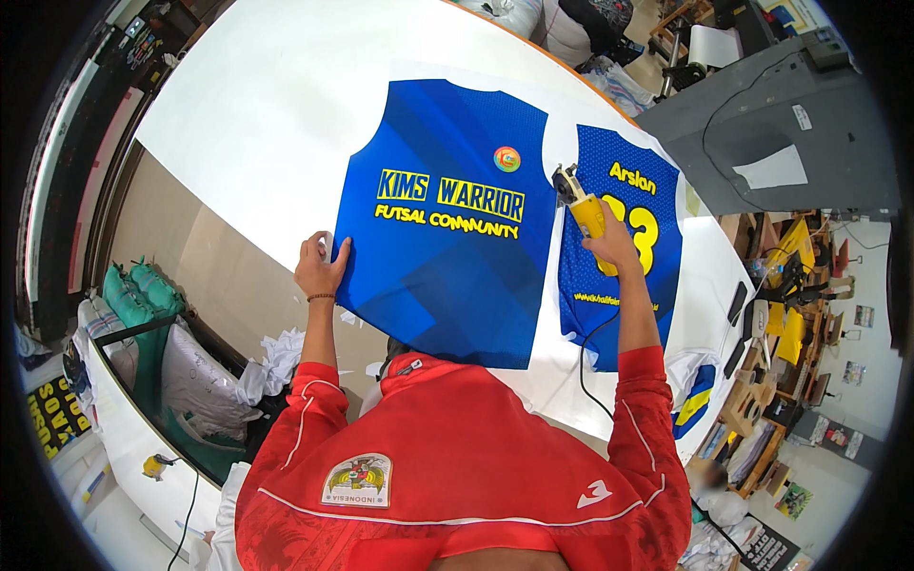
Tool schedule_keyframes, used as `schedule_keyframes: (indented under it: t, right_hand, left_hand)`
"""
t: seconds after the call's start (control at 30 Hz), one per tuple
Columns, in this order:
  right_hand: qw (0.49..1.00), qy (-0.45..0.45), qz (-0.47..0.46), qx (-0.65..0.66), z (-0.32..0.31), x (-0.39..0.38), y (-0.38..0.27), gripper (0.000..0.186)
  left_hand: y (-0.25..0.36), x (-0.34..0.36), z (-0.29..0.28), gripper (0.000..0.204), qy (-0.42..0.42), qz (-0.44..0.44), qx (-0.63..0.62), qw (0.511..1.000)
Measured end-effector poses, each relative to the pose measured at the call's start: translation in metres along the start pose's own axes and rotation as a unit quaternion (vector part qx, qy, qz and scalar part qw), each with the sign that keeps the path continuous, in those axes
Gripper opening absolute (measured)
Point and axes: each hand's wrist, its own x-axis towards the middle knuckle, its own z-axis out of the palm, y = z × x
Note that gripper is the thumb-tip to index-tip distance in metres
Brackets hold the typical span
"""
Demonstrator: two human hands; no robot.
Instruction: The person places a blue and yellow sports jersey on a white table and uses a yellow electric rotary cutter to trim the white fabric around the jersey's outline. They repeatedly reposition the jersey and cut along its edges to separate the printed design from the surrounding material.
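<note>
A large blue sleeveless jersey panel (447, 276) with yellow lettering and a small round badge lies flat on the white table. To its right is a second, narrower blue panel (609, 328) with yellow print, partly hidden by my right hand and forearm. My right hand (614, 238) is wrapped round a yellow electric cloth cutter (588, 217), its metal head pointing away from me between the two panels. A black cord runs down from the cutter beside my forearm. My left hand (322, 269) rests at the big panel's left edge, thumb and fingers apart.
The white table (257, 86) extends to the far left. White scraps (276, 362) hang below its near edge, by a bin of wrapped bundles (195, 381). A grey cabinet (733, 133) stands far right. A smaller blue, white and yellow fabric piece (695, 400) lies near right.
</note>
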Motion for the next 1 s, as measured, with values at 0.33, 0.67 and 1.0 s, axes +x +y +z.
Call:
schedule_keyframes:
  t: [0.33, 0.67, 1.0]
  right_hand:
    - [0.999, 0.000, 0.034, 0.023, 0.001, 0.006, -0.037, 0.099]
    - [0.997, 0.029, 0.064, 0.042, 0.012, 0.015, -0.057, 0.090]
    - [0.994, 0.044, 0.085, 0.054, 0.023, 0.039, -0.072, 0.086]
  left_hand:
    - [0.001, 0.000, -0.001, 0.045, 0.010, 0.002, -0.013, 1.000]
    - [0.003, 0.001, -0.002, 0.044, 0.011, 0.001, -0.014, 1.000]
    - [0.002, 0.001, -0.002, 0.043, 0.011, -0.004, -0.025, 1.000]
